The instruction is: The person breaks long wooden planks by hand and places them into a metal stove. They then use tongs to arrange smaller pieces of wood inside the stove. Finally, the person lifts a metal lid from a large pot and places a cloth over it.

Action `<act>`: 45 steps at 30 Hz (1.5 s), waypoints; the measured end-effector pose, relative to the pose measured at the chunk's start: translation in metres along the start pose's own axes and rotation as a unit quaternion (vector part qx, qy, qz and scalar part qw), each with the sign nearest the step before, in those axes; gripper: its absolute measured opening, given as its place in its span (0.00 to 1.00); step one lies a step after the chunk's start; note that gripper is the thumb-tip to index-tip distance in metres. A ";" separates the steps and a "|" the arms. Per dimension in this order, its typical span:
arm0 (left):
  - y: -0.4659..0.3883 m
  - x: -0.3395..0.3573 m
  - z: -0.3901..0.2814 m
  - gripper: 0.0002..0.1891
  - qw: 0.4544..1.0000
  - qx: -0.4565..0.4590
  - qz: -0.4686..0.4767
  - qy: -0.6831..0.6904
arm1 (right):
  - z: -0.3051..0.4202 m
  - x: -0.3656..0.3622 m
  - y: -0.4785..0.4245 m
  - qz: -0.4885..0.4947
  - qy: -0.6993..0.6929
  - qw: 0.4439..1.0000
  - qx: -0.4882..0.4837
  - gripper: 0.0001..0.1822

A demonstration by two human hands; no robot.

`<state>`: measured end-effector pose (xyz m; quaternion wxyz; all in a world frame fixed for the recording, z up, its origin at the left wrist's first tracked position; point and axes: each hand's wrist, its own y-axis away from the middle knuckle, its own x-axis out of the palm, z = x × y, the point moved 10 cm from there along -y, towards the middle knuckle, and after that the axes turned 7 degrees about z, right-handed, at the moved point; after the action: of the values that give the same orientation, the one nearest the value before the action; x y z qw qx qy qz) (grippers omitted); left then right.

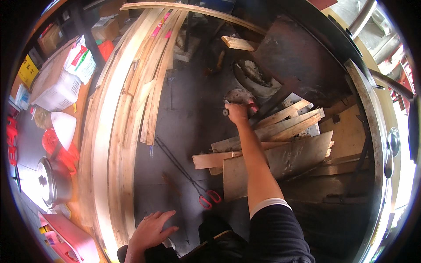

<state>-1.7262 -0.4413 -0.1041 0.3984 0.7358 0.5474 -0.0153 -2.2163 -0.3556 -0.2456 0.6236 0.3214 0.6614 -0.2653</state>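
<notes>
My right hand (237, 113) reaches far forward and is closed around a short handle (225, 112), whose round end shows beside the fist. A round, dark-brown metal pan or scoop (237, 95) lies just beyond the fist; whether the handle belongs to it is hidden. Behind that sits a round basin (258, 80) with dark residue inside. My left hand (152, 229) hovers low at the front, fingers apart, holding nothing. Long metal tongs (184, 172) with red loop handles lie on the dark tiled floor (184, 98) between my hands.
Long wooden strips (115, 141) are stacked on the left. Boards and offcuts (279, 157) pile up under my right forearm. A lidded metal pot (54, 182), a white plastic basket (61, 90) and a pink container (70, 235) stand farther left. A light-edged counter (370, 115) borders the right.
</notes>
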 end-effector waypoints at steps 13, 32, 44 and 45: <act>0.007 -0.009 -0.018 0.26 0.999 0.042 -0.015 -0.015 | -0.037 0.020 0.052 -0.018 0.106 0.983 0.146 0.17; -0.034 0.020 -0.017 0.25 0.994 0.080 0.066 -0.018 | 0.030 0.005 0.241 0.135 -0.056 0.989 0.023 0.26; -0.051 0.028 -0.030 0.26 0.989 0.108 0.096 -0.009 | 0.050 -0.091 0.363 -0.022 -0.048 0.998 0.029 0.17; -0.055 0.033 -0.030 0.26 0.989 0.110 0.099 -0.014 | 0.050 -0.093 0.361 -0.025 -0.051 0.998 0.020 0.17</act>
<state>-1.7711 -0.3925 -0.1299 0.3218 0.8253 0.4616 -0.0461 -1.9094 -0.1664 -0.1391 0.6433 0.3031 0.6308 -0.3106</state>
